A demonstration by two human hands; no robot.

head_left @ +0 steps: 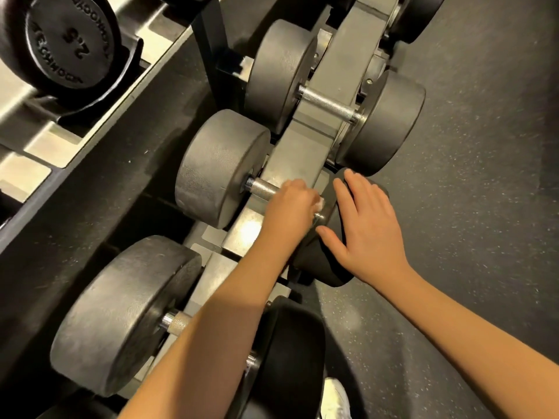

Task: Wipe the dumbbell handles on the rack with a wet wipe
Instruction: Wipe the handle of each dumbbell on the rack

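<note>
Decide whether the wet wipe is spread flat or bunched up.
Bunched up: only a white wad of the wet wipe pokes from the left hand curled round the middle dumbbell's handle.

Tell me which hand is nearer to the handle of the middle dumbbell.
Left. The left hand grips the handle itself; the right hand rests flat on the dumbbell's end weight beside it.
</note>
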